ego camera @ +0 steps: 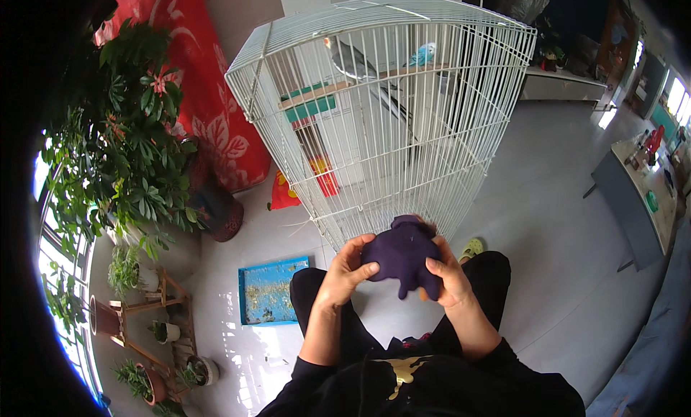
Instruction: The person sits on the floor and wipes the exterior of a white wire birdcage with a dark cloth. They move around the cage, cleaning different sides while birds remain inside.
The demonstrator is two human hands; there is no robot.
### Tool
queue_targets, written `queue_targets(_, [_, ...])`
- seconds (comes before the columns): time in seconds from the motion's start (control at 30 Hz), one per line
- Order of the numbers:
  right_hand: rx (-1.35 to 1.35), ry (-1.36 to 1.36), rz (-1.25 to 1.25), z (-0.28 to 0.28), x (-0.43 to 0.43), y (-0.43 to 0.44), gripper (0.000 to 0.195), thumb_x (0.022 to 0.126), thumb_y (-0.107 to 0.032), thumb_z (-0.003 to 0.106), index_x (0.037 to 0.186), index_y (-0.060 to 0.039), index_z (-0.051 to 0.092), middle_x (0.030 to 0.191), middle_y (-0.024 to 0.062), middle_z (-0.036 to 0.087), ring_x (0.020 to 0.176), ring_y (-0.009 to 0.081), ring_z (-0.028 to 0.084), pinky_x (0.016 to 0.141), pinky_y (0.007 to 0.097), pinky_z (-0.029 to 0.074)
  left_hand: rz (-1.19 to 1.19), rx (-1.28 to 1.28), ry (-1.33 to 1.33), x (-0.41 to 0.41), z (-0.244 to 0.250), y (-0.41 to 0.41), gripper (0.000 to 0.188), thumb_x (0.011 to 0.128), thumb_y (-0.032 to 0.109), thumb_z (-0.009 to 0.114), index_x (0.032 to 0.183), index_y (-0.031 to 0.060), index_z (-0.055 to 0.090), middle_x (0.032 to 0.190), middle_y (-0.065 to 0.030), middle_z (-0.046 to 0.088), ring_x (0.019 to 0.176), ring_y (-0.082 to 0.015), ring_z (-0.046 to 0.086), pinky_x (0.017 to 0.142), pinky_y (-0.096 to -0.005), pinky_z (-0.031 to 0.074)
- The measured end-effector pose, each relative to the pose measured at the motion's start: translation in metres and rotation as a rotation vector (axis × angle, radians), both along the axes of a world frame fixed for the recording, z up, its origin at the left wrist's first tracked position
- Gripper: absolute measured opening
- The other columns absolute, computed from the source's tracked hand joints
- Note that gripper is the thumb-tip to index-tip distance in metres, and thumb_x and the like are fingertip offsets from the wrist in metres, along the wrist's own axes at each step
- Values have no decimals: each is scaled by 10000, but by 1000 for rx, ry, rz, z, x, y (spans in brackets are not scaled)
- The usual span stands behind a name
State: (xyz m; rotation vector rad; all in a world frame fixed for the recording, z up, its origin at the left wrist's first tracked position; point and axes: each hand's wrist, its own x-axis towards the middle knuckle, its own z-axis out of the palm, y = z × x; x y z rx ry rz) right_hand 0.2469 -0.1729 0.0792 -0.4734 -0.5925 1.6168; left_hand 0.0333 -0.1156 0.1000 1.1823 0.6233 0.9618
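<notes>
Both hands hold a dark purple cloth [402, 252], bunched up in front of my knees. My left hand [345, 271] grips its left edge, thumb on top. On the opposite side my right hand [449, 276] pinches the cloth, and part of it hangs down between the hands. Just beyond stands a tall white wire birdcage [372, 147]. Inside, a grey cockatiel [351, 61] and a blue budgerigar [422, 54] perch on a wooden bar [388, 73]. A green feeder [310, 108] is fixed at the cage's left side.
A blue tray [272, 293] with scattered debris lies on the grey floor, left of my knees. Leafy potted plants [146, 163] and a wooden plant stand [154, 301] line the left. At right is a table [642, 201] bearing small items.
</notes>
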Motion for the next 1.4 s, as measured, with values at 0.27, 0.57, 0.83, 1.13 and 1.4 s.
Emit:
queue_targets(0.27, [-287, 15, 555, -31, -8, -11, 560, 911, -443, 603, 1220, 22, 559, 741, 102, 674, 350, 167, 545, 270, 266, 408, 264, 363, -56, 10, -14, -6, 380, 858, -101, 630, 1209, 41, 600, 1187, -38, 611, 1105, -138, 571, 940, -257, 453])
queue_targets(0.57, [111, -346, -206, -10, 4, -8, 265, 792, -106, 769, 1005, -5, 648, 1124, 14, 515, 1067, 141, 511, 922, 272, 420, 152, -196, 12, 14, -17, -13, 365, 913, -29, 571, 1278, -13, 567, 1184, -90, 634, 1084, -163, 594, 977, -290, 446])
queue_targets(0.83, [17, -108, -162, -29, -11, -19, 510, 834, -163, 753, 1263, -19, 517, 1235, 53, 500, 1123, 142, 496, 966, 311, 417, -75, 301, 353, 24, -7, -31, 430, 861, 267, 723, 1134, -51, 625, 1240, -174, 548, 1187, -269, 493, 996, -372, 397])
queue_targets(1.13, [358, -918, -576, 21, -6, 15, 412, 850, -189, 736, 1181, -8, 570, 1056, 92, 588, 961, 219, 605, 833, 319, 487, 943, 669, 320, -28, 12, 6, 568, 814, 95, 708, 1321, -2, 473, 1382, -154, 470, 1272, -280, 462, 1040, -417, 380])
queue_targets(1.4, [977, -1423, -1412, 173, -12, 83, 350, 784, -241, 762, 1091, -112, 655, 1016, 112, 578, 860, 316, 589, 739, 413, 488, 633, 633, 46, -40, -12, 109, 1045, 701, 262, 839, 1509, 57, 209, 1530, -138, 282, 1411, -269, 274, 1159, -426, 212])
